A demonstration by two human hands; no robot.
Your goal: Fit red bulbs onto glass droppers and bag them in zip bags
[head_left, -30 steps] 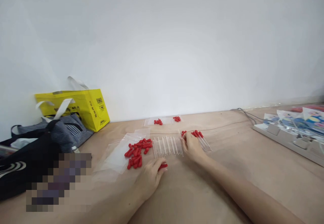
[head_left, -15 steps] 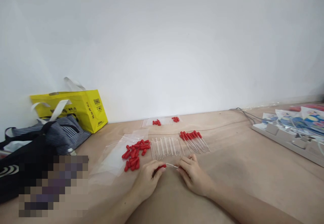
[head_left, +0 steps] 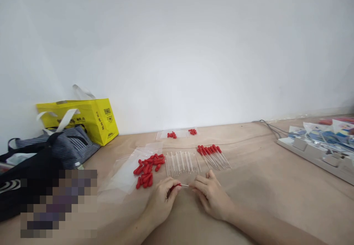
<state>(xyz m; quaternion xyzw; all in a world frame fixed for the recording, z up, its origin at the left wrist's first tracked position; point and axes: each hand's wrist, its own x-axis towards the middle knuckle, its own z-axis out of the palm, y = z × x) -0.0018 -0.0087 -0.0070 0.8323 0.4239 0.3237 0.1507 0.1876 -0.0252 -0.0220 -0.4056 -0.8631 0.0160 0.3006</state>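
My left hand [head_left: 163, 197] pinches a red rubber dropper bulb [head_left: 178, 186], mostly covered by its fingers. From the bulb's mouth a clear dropper tube [head_left: 184, 186] runs across to my right hand [head_left: 211, 195], whose fingers are closed on its other end. How deep the tube sits in the bulb I cannot tell. Beyond my left hand lies a pile of loose red bulbs [head_left: 146, 169]. A row of clear tubes [head_left: 183, 162] lies side by side past both hands. To its right, several droppers with red bulbs on their tubes [head_left: 214, 156] are lined up at a slant.
Clear plastic bags [head_left: 121, 171] lie left of the bulbs. Near the wall is another bag [head_left: 182, 133] with red bulbs. A yellow bag [head_left: 102, 123], a striped bag [head_left: 69, 147] and a black bag [head_left: 30, 178] stand left. At right are a white power strip [head_left: 309, 158] and packets [head_left: 318, 134].
My right hand has come slightly closer to my left, and less tube shows between them. The tube now lies more level. The camera view has shifted a little.
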